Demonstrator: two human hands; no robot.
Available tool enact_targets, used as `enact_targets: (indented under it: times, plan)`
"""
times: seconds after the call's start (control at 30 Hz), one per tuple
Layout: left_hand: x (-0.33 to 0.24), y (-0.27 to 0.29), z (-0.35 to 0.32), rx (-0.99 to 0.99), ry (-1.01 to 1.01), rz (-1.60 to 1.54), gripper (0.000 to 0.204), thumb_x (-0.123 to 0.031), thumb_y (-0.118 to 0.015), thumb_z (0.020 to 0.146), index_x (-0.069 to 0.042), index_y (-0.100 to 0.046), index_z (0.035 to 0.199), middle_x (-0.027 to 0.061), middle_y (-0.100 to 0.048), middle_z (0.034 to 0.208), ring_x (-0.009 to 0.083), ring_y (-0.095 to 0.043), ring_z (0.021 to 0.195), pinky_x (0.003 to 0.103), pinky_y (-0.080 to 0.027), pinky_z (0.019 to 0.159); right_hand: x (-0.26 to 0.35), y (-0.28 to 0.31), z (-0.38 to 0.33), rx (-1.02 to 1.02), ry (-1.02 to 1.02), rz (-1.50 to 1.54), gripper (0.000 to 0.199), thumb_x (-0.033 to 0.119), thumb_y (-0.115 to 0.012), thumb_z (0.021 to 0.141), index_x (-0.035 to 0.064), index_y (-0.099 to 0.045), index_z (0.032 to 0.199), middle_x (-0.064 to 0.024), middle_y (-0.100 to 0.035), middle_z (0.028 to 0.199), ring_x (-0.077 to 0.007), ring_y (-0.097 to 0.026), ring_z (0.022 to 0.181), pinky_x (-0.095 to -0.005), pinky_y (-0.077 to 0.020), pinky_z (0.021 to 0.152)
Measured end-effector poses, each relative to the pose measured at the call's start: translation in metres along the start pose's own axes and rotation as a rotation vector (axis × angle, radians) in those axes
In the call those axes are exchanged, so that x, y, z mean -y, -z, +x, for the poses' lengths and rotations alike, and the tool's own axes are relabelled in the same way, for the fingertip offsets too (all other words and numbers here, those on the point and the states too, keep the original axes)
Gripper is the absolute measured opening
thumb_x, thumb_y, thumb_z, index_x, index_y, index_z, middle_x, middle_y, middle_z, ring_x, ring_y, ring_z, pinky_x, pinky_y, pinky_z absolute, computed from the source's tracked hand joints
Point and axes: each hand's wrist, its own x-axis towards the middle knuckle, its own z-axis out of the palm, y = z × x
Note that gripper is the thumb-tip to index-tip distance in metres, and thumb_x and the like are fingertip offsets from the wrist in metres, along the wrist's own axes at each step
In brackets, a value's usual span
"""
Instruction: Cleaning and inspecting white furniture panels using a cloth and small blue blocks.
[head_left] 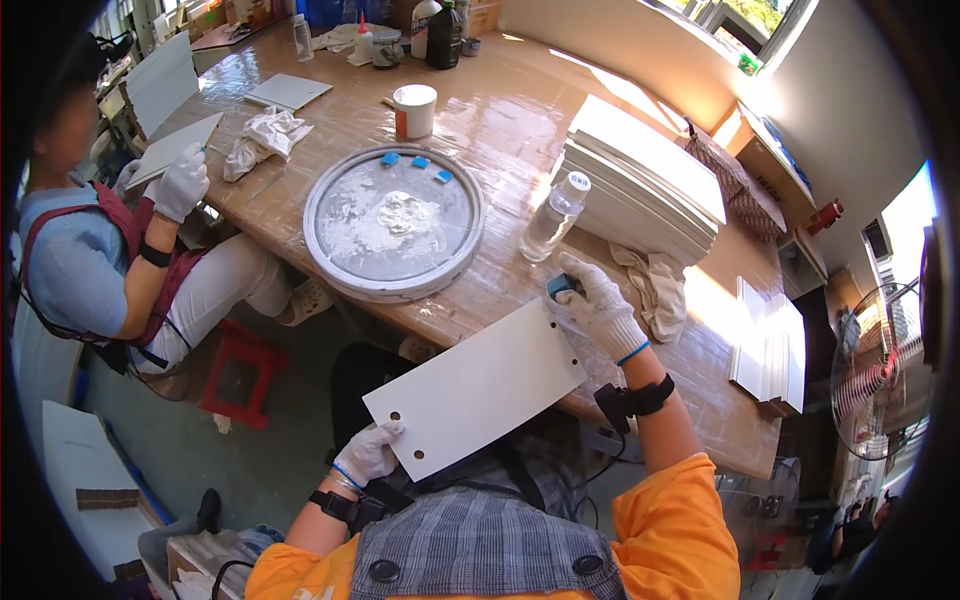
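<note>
A white rectangular panel (pixel 480 388) with small holes near its corners lies tilted across my lap and the table edge. My left hand (pixel 368 453), in a white glove, grips its lower left corner. At the panel's upper right edge, my right hand (pixel 598 303), also gloved, holds a small blue block (pixel 560 286). A round grey tray (pixel 330 215) with white paste in its middle and three blue blocks (pixel 415 163) at its far rim sits just beyond on the wooden table (pixel 500 120).
A clear plastic bottle (pixel 553 216) stands beside a stack of white panels (pixel 645 180), with a rag (pixel 655 285) below it. A white cup (pixel 414 108) and a crumpled cloth (pixel 262 138) lie farther back. At left a seated person holds another panel (pixel 175 148) in a gloved hand. A fan (pixel 880 370) stands right.
</note>
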Motion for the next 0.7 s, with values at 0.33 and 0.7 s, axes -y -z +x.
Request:
enact_targets:
  times: [0.33,0.7]
  plan:
    - [-0.001,0.003,0.002,0.044,-0.001,-0.016,0.051,-0.016,-0.064,0.088,0.0,-0.047,0.133,0.0113,-0.058,0.126,0.0249,-0.054,0.118,0.041,-0.039,0.106,-0.011,-0.007,0.012,0.071,0.12,-0.324,0.04,0.008,-0.057,0.085,0.0092,-0.056,0.125,-0.0147,-0.058,0.114,-0.0338,-0.054,0.11,-0.0397,-0.0433,0.094]
    - [-0.002,0.001,0.0,0.032,0.002,-0.016,0.049,-0.014,-0.063,0.088,0.0,-0.047,0.132,0.0119,-0.058,0.127,0.025,-0.055,0.118,0.04,-0.038,0.106,-0.002,-0.011,0.013,0.013,0.342,-0.434,0.043,-0.002,-0.06,0.08,0.0102,-0.06,0.121,-0.0142,-0.061,0.11,-0.035,-0.057,0.103,-0.0392,-0.0478,0.088]
